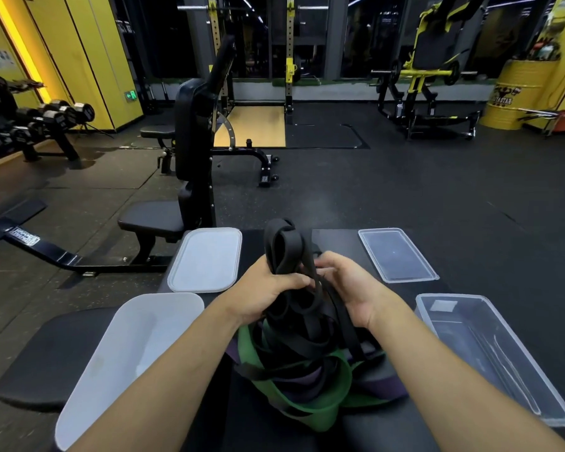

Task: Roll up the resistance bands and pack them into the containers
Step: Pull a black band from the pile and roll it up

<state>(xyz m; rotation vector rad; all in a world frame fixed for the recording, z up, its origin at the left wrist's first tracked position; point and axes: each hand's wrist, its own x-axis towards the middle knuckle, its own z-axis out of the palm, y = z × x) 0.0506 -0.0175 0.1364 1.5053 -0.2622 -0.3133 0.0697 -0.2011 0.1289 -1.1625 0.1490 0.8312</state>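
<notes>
At mid tabletop (pixel 338 243), just in front of the person, both hands work a tangle of black bands (pixel 284 246). L hand (pixel 268 288) has its grip curled round the bunch from the left. R hand (pixel 356 288) has its grip closed on a strand, fingertips meeting the L hand's at the middle. Loops stick up above the hands and the rest hangs down onto a green band (pixel 310 409) & purple band (pixel 385 386) heaped near the person. Frosted container (pixel 128 353) sits at near left w/ frosted lid (pixel 206 259) beyond it. Clear container (pixel 470 331) sits at near right w/ clear lid (pixel 397 254) beyond. Both containers hold no bands.
</notes>
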